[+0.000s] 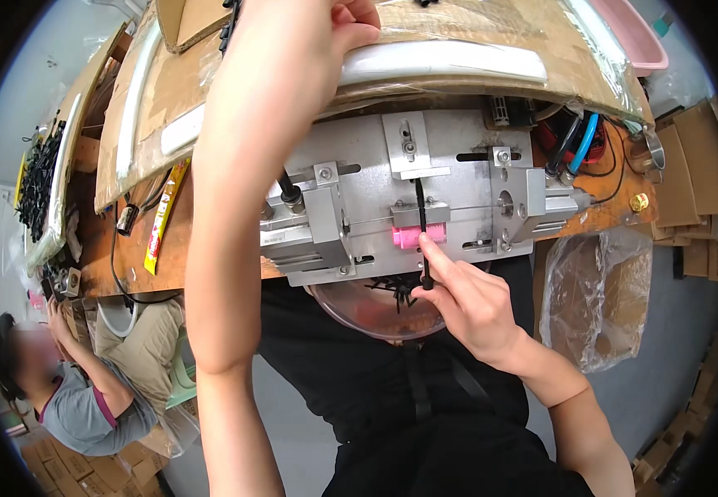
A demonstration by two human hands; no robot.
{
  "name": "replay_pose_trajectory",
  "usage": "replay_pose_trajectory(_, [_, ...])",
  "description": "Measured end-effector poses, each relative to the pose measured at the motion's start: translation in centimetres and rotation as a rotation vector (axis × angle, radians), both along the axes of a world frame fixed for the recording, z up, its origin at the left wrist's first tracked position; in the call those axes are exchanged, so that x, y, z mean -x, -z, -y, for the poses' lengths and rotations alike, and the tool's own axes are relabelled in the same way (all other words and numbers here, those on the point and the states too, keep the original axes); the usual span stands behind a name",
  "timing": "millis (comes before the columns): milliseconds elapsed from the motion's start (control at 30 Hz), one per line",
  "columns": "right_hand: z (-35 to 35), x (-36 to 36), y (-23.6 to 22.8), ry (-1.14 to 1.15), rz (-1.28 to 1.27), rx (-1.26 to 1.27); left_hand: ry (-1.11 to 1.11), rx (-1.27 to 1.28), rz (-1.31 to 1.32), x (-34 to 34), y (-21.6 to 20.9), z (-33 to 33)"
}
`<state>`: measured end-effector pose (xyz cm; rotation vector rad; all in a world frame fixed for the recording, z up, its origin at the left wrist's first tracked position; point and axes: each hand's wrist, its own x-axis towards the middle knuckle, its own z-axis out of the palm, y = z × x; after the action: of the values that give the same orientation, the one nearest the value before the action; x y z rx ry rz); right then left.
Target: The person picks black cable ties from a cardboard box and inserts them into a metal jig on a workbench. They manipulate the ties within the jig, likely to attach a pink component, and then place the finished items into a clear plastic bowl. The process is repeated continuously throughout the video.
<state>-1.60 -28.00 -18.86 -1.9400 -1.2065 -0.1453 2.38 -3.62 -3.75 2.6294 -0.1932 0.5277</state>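
Observation:
My right hand (479,306) pinches the knobbed near end of a thin black rod (421,211) between thumb and forefinger. The rod runs away from me across a pink block (406,238), its far end near a small metal bracket (409,149) on a grey metal fixture (367,157). My left hand (359,23) reaches over a cardboard-covered shelf (574,54) at the top edge. Its fingers are curled, but the frame cuts the hand off, so anything in it is hidden.
Below the fixture sits a clear bowl (330,306) with several black rods. Cylinder blocks (529,203) flank the fixture. A yellow packet (166,217) lies left on the wooden bench. A plastic-lined box (595,298) stands right. A co-worker (86,406) sits at left.

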Motion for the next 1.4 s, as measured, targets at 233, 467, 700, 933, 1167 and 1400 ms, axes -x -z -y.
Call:
replay_pose_trajectory(233, [1.7, -1.7, -5.7, 0.063, -0.079, 0.043, -0.257, -0.214, 0.118, 11.3, 8.3, 10.1])
replay_pose_trajectory(467, [2.1, -2.3, -6.2, 0.137, -0.174, -0.090, -0.232, -0.153, -0.115, 11.9, 13.0, 13.3])
replay_pose_trajectory(700, [2.3, -2.6, -6.6, 0.146, -0.211, -0.130, -0.199, 0.028, -0.155, 11.5, 11.7, 12.8])
replay_pose_trajectory(933, [-4.0, -13.1, -11.7, 0.345, 0.341, -0.020, -0.205, -0.157, 0.426, -1.2, 3.4, 4.3])
replay_pose_trajectory(1167, [-10.4, -20.4, -14.1, 0.371, 0.476, 0.488, -0.021, -0.258, 0.256, -10.1, 2.2, -2.1])
replay_pose_trajectory(1400, [-5.2, -20.6, -14.7, 0.278, 0.720, 0.305, 0.005, 0.250, -0.059, 0.7, 0.4, -2.4])
